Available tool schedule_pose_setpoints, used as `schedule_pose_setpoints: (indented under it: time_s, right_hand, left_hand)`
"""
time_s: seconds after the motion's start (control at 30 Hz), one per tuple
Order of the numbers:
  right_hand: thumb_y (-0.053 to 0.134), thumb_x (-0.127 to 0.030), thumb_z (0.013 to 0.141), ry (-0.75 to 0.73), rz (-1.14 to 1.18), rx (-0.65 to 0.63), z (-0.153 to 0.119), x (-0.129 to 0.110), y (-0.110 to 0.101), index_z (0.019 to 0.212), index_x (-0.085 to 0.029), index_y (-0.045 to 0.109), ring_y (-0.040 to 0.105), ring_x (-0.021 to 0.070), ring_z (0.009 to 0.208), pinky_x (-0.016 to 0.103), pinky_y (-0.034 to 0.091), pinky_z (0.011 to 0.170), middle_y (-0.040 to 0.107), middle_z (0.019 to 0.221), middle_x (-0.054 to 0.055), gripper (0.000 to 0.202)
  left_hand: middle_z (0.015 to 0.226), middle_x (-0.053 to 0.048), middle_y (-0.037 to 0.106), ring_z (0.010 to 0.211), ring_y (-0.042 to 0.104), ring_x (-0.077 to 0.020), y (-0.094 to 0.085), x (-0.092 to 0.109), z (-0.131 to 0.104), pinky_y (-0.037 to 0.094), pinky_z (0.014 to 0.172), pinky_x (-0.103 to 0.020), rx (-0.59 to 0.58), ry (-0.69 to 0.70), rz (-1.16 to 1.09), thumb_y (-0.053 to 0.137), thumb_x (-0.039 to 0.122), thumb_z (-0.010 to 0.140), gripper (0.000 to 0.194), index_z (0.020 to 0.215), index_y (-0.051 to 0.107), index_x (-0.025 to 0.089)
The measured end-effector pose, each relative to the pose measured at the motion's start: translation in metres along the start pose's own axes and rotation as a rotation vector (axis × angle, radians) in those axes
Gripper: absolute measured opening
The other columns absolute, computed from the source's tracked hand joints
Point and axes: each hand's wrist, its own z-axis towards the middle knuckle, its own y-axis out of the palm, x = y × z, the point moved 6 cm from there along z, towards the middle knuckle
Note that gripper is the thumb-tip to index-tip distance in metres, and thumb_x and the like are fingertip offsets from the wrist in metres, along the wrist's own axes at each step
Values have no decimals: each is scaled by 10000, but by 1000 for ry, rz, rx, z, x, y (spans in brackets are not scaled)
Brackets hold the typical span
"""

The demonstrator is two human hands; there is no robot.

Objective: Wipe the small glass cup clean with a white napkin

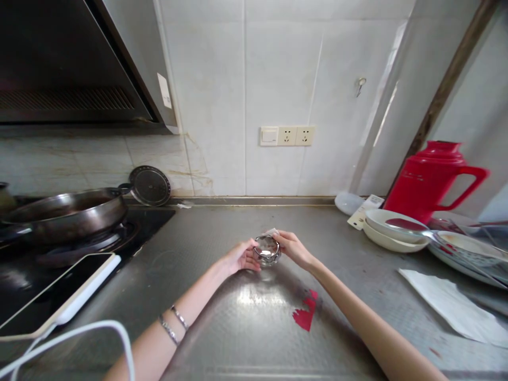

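A small clear glass dish (267, 251) with a dark rim is held between my two hands, low over the metal counter (222, 227). My left hand (243, 256) grips its left side, thumb near the rim and fingers lower down. On the right, my right hand (289, 246) is closed at the rim, and a bit of white tissue (271, 232) shows beside its fingertips at the dish's back edge. Nearer to me, a torn red patch (305, 312) lies on the counter between my forearms.
At left, a steel pan (75, 214) sits on the stove beside a phone (55, 296) with a white cable (91, 324). Stacked bowls (391, 233), a red thermos (424, 182) and a white paper sheet (452, 304) are at right. A tiled wall rises behind.
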Motion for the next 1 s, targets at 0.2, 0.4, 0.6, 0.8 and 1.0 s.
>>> schedule_pose_setpoints:
  time_s: [0.2,0.4,0.6,0.8,1.0]
  right_hand:
    - [583,-500,822,-264,-370,71,-6,-25,-10,1030,-207,724,577,300,1151,475,398,1019,684,1143,75,386]
    - [539,-299,877,-483,-638,70,-17,-33,-5,1052,-254,710,627,274,1093,462,487,955,673,1153,50,249]
    - [477,-183,909,-676,-859,19,-23,-38,6,1171,-255,636,558,222,1194,487,394,1067,623,1242,62,315]
    - [448,-153,928,-777,-1036,9,-28,-40,18,1226,-262,585,560,220,1191,567,253,1123,640,1220,81,346]
    - [413,-126,930,-807,-1055,76,-31,-36,30,1226,-220,579,545,214,1209,532,318,1106,623,1240,114,353]
  left_hand:
    - [586,-114,686,457,622,-160,-8,5,4,541,510,-268,166,63,-8,523,273,796,266,695,667,73]
    - [579,-113,686,442,618,-158,-8,9,2,537,493,-267,207,174,0,571,279,776,249,696,667,63]
    - [602,-109,693,457,628,-163,-7,13,-1,542,512,-275,287,241,-75,589,284,761,235,705,663,67]
    - [632,-109,703,494,645,-166,-7,19,-7,546,540,-271,334,310,-148,624,268,738,201,720,667,73]
    - [668,-111,710,526,663,-165,-4,18,-8,563,566,-270,332,341,-229,628,260,747,202,755,674,64]
